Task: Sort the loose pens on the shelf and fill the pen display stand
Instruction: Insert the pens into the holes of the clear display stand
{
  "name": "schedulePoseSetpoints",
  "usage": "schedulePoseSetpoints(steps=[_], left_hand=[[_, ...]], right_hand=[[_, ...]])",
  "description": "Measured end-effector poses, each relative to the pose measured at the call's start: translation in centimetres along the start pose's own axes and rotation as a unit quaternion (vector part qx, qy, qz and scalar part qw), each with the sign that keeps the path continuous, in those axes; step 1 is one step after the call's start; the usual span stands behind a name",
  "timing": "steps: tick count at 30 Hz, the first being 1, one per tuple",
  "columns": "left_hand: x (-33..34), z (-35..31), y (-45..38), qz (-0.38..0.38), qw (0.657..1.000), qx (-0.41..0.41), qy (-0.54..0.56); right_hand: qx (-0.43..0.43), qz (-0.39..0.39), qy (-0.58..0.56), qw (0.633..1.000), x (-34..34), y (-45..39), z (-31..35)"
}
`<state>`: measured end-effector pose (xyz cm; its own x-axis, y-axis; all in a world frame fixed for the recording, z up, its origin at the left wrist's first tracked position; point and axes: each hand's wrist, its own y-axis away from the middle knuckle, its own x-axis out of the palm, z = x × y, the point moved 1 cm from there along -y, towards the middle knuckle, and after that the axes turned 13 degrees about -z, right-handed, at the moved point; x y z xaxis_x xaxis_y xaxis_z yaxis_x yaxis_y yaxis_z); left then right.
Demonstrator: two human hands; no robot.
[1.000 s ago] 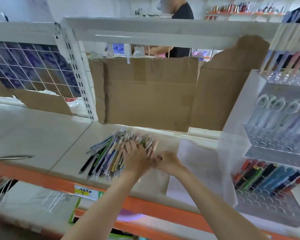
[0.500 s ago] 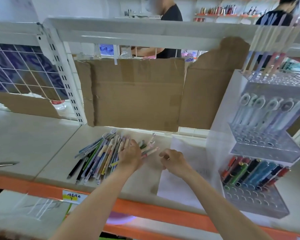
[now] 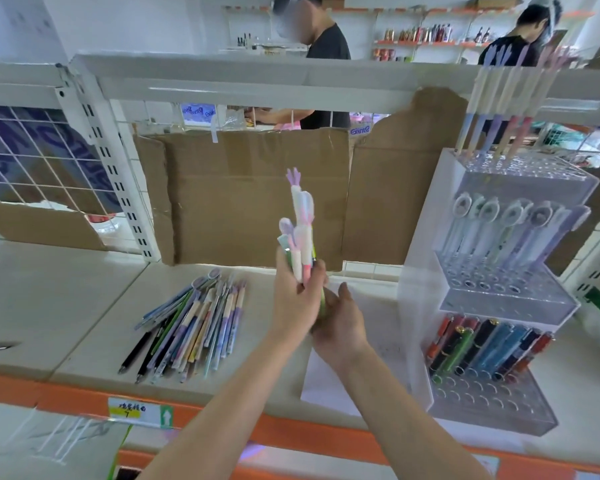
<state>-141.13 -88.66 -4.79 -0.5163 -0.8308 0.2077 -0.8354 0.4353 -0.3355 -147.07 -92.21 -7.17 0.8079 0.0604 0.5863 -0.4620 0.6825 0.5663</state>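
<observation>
Closest to me, along the shelf's [image 3: 66,299] orange front edge, my two forearms come up together over the middle. My left hand [image 3: 297,299] is wrapped round a small bunch of pens [image 3: 300,233], held upright with their fancy tops pointing up. My right hand [image 3: 342,320] sits just under and beside it, fingers curled loosely at the bunch's lower ends; whether it truly grips them I cannot tell.

These pens look light and stiff, with smooth plastic barrels that could slide past each other in a loose fist. The soft shaped toppers look the weakest part, so I would hold by the barrels, low down, and pull one out at a time.

Left of my hands, the loose pile of pens [image 3: 187,320] lies fanned on the shelf, tips toward the front edge, quite near the lip. A careless sweep could roll some off.

To the right stands the clear display stand [image 3: 499,306], close to the shelf's front right part, with a sheet of paper [image 3: 321,382] between it and my hands. Its lowest tier holds dark and coloured pens with many empty holes in front; the middle tier has round-topped pens with free holes too; the top tier holds tall pastel ones.

Behind, cardboard [image 3: 250,199] lines the back edge. The path from my hands to the stand looks open.
</observation>
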Motion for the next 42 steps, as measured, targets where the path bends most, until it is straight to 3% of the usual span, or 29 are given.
schedulePoseSetpoints(steps=[3, 6, 9, 11, 16, 21, 28, 30, 33, 35, 37, 39, 42], left_hand=[[0.6, 1.5, 1.4, 0.008, 0.999, -0.014, -0.049], [0.5, 2.3, 1.0, 0.014, 0.998, -0.038, -0.044], [0.1, 2.4, 0.5, 0.091, 0.995, -0.029, -0.041], [0.0, 2.5, 0.7, 0.144, 0.988, -0.026, -0.044], [0.8, 3.8, 1.6, 0.216, 0.974, 0.022, -0.07], [0.9, 6.3, 2.8, 0.189, 0.971, 0.032, -0.142], [0.0, 9.1, 4.1, 0.154, 0.961, -0.005, -0.229], [0.0, 9.3, 3.9, 0.171, 0.95, -0.031, -0.258], [0.5, 8.5, 3.9, 0.208, 0.932, 0.002, -0.295], [0.4, 6.9, 3.7, 0.205, 0.945, -0.002, -0.253], [0.1, 4.8, 2.8, 0.241, 0.954, -0.065, -0.168], [-0.2, 2.5, 1.9, 0.324, 0.932, -0.136, -0.083], [-0.1, -0.6, 1.0, 0.42, 0.87, -0.252, 0.06]], right_hand=[[0.013, 0.003, -0.028, 1.0, 0.4, 0.5, 0.8], [-0.056, 0.013, 0.088, 0.994, -0.7, 0.3, 1.8], [-0.189, 0.022, 0.208, 0.96, -1.2, 0.5, 3.6], [-0.257, 0.071, 0.248, 0.931, -0.9, 1.1, 5.0], [-0.345, 0.153, 0.342, 0.86, -0.5, 2.3, 5.7], [-0.448, 0.029, 0.349, 0.822, -1.0, 1.3, 3.7], [-0.439, 0.018, 0.335, 0.833, -2.1, -0.1, 1.1], [-0.428, 0.014, 0.343, 0.836, -2.1, -0.5, 0.8], [-0.425, -0.027, 0.372, 0.825, -2.0, -0.7, 0.9], [-0.41, -0.047, 0.373, 0.831, -1.5, 0.0, 2.1], [-0.401, -0.046, 0.356, 0.843, -0.7, 1.1, 4.0], [-0.397, -0.02, 0.317, 0.861, 0.2, 2.8, 6.3], [-0.337, 0.084, 0.229, 0.909, 1.1, 5.7, 9.3]])
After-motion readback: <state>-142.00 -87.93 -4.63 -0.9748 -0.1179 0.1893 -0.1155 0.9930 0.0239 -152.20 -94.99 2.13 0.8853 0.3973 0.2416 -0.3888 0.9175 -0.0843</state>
